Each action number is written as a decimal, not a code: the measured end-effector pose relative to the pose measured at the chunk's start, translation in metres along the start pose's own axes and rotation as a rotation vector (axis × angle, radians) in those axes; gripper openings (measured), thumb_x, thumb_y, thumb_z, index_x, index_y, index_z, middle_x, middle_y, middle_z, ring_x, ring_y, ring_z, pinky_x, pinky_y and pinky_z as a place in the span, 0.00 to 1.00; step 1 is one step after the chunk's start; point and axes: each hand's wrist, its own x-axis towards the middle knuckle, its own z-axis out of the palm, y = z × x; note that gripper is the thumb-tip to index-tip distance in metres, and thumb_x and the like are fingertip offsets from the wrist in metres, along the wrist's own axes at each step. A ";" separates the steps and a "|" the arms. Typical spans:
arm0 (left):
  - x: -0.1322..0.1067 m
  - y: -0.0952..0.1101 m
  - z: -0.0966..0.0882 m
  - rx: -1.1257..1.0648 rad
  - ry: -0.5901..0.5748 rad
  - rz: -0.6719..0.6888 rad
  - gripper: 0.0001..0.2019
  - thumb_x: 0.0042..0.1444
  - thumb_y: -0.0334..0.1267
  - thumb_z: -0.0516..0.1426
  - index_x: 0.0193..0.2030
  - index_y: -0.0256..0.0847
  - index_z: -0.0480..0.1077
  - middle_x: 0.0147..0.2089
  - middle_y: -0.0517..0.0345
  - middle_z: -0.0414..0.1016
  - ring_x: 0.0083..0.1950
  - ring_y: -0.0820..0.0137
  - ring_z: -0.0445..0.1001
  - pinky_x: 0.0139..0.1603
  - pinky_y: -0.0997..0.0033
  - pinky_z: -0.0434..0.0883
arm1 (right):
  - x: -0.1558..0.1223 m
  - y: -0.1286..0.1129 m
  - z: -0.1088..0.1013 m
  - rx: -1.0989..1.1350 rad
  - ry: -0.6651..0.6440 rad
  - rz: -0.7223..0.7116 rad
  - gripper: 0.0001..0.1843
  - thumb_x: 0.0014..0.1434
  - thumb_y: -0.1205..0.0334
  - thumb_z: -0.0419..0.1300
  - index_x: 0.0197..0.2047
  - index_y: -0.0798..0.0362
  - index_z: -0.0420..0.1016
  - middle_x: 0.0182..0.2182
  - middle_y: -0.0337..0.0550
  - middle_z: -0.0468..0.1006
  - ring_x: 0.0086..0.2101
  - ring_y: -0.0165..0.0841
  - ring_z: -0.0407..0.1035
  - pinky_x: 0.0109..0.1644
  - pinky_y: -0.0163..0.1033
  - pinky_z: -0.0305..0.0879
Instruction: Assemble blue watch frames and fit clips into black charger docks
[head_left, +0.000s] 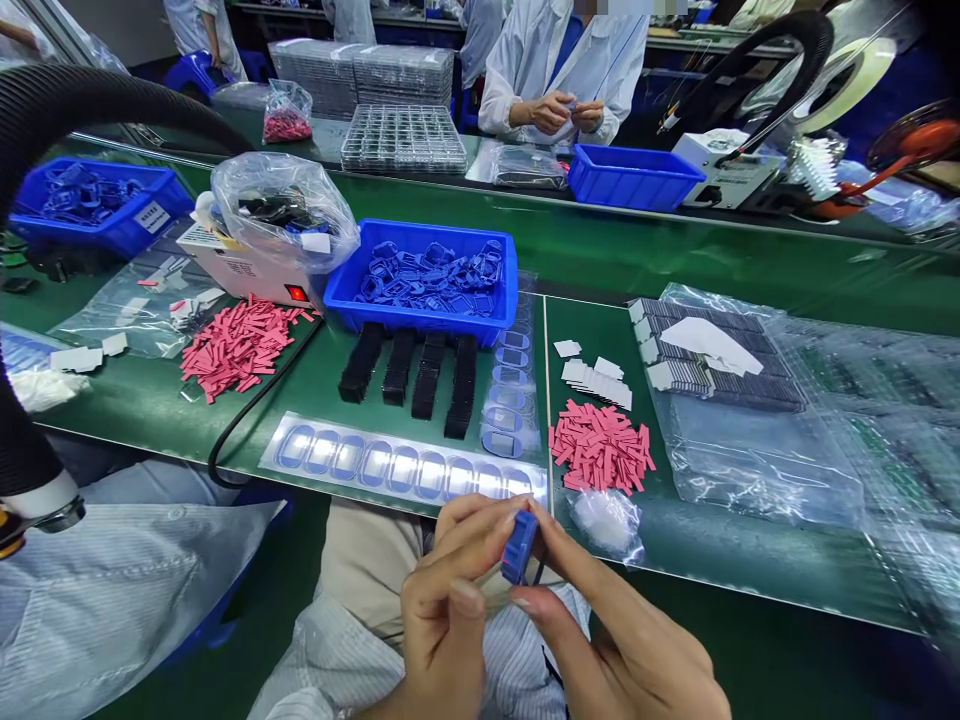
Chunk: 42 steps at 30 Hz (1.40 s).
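Note:
Between my two hands, over my lap at the table's near edge, is a small blue plastic frame (519, 547), seen edge-on. My left hand (454, 590) pinches it from the left, its fingers curled with the thumb low. From the other side my right hand (607, 610) grips it, fingertips on top and thumb underneath. A thin dark edge shows beside the blue part; I cannot make out what it is. Just beyond my hands lies a clear sheet of oval stickers (405, 465). A heap of pink strips (602, 445) is to the right of it.
A blue bin (420, 322) holds many blue frames, with stacks of black pieces (401, 368) before it. More pink strips (236, 345) lie left, near a cable. White cards (598, 382) and a plastic-bagged stack (720, 355) sit right. A co-worker (562, 70) works opposite; a black hose (97, 110) arches left.

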 end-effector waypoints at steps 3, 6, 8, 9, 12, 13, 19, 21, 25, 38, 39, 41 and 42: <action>0.005 0.007 -0.002 0.066 -0.019 -0.017 0.18 0.59 0.50 0.48 0.49 0.51 0.73 0.48 0.54 0.73 0.50 0.67 0.69 0.51 0.68 0.70 | -0.001 -0.001 0.005 -0.088 0.088 -0.017 0.28 0.54 0.68 0.62 0.57 0.39 0.66 0.41 0.37 0.79 0.36 0.39 0.76 0.37 0.38 0.76; 0.017 0.019 -0.005 0.223 -0.045 0.042 0.16 0.55 0.48 0.54 0.46 0.48 0.75 0.38 0.55 0.73 0.40 0.70 0.71 0.40 0.73 0.72 | 0.000 -0.002 0.008 -0.151 0.137 -0.050 0.30 0.54 0.71 0.61 0.58 0.39 0.64 0.41 0.36 0.79 0.36 0.39 0.76 0.37 0.38 0.76; 0.026 0.028 -0.008 0.348 -0.061 0.141 0.14 0.53 0.44 0.58 0.45 0.45 0.76 0.33 0.56 0.73 0.35 0.72 0.70 0.34 0.74 0.72 | 0.001 -0.004 0.008 -0.170 0.129 -0.064 0.30 0.55 0.70 0.60 0.58 0.40 0.63 0.41 0.35 0.78 0.36 0.39 0.76 0.37 0.38 0.76; 0.030 0.033 -0.009 0.410 -0.070 0.195 0.12 0.52 0.41 0.60 0.43 0.44 0.76 0.32 0.56 0.74 0.33 0.72 0.70 0.32 0.74 0.71 | 0.001 -0.005 0.008 -0.188 0.123 -0.068 0.29 0.56 0.70 0.60 0.59 0.40 0.63 0.41 0.35 0.79 0.35 0.39 0.76 0.37 0.38 0.76; 0.038 0.042 -0.012 0.553 -0.140 0.319 0.10 0.50 0.29 0.60 0.40 0.37 0.76 0.30 0.55 0.76 0.31 0.73 0.71 0.29 0.74 0.71 | 0.001 -0.005 0.007 -0.258 0.135 -0.092 0.29 0.54 0.72 0.61 0.57 0.41 0.65 0.40 0.35 0.79 0.36 0.38 0.76 0.39 0.37 0.75; 0.039 0.044 -0.013 0.575 -0.160 0.347 0.10 0.49 0.26 0.60 0.40 0.35 0.76 0.30 0.54 0.77 0.30 0.72 0.71 0.29 0.73 0.72 | 0.001 -0.003 0.006 -0.254 0.151 -0.105 0.30 0.53 0.73 0.62 0.57 0.41 0.66 0.41 0.36 0.79 0.36 0.38 0.76 0.39 0.37 0.75; 0.039 0.047 -0.017 0.584 -0.205 0.475 0.07 0.53 0.28 0.57 0.38 0.35 0.74 0.31 0.53 0.78 0.29 0.72 0.72 0.26 0.73 0.72 | 0.012 0.018 -0.009 0.230 -0.128 -0.021 0.13 0.55 0.66 0.61 0.44 0.47 0.74 0.40 0.42 0.79 0.39 0.37 0.75 0.39 0.38 0.75; 0.038 0.047 -0.018 0.598 -0.250 0.520 0.07 0.56 0.33 0.55 0.38 0.35 0.74 0.30 0.54 0.78 0.28 0.72 0.73 0.26 0.74 0.72 | 0.016 0.022 -0.016 0.384 -0.234 0.026 0.06 0.57 0.63 0.59 0.39 0.49 0.74 0.35 0.43 0.79 0.36 0.35 0.75 0.36 0.37 0.75; 0.039 0.046 -0.020 0.588 -0.346 0.516 0.09 0.58 0.38 0.53 0.38 0.38 0.72 0.30 0.55 0.79 0.29 0.72 0.75 0.28 0.74 0.73 | 0.019 0.022 -0.021 0.445 -0.237 -0.038 0.05 0.59 0.62 0.57 0.38 0.51 0.73 0.28 0.43 0.77 0.33 0.35 0.74 0.37 0.40 0.73; 0.037 0.043 -0.014 0.519 -0.408 0.412 0.06 0.55 0.38 0.57 0.32 0.37 0.69 0.24 0.59 0.76 0.23 0.75 0.69 0.24 0.74 0.69 | 0.006 0.023 -0.025 0.209 -0.219 -0.203 0.11 0.54 0.74 0.58 0.41 0.52 0.71 0.30 0.42 0.78 0.33 0.35 0.74 0.39 0.40 0.73; 0.036 0.042 -0.016 0.542 -0.432 0.408 0.05 0.54 0.37 0.58 0.34 0.37 0.69 0.26 0.59 0.77 0.25 0.74 0.70 0.26 0.73 0.69 | 0.006 0.025 -0.027 0.181 -0.225 -0.220 0.12 0.54 0.75 0.59 0.41 0.53 0.72 0.30 0.42 0.78 0.34 0.35 0.74 0.39 0.40 0.73; 0.035 0.040 -0.019 0.616 -0.490 0.409 0.05 0.54 0.33 0.58 0.38 0.37 0.70 0.30 0.57 0.79 0.29 0.72 0.72 0.30 0.73 0.72 | 0.010 0.029 -0.032 0.111 -0.251 -0.261 0.14 0.52 0.76 0.59 0.42 0.53 0.72 0.31 0.42 0.78 0.34 0.35 0.74 0.40 0.39 0.73; 0.035 0.039 -0.020 0.661 -0.507 0.406 0.06 0.54 0.31 0.58 0.40 0.37 0.69 0.32 0.56 0.79 0.31 0.71 0.73 0.32 0.72 0.73 | 0.013 0.031 -0.034 0.078 -0.276 -0.275 0.15 0.52 0.76 0.59 0.42 0.53 0.73 0.32 0.42 0.79 0.34 0.35 0.74 0.39 0.38 0.73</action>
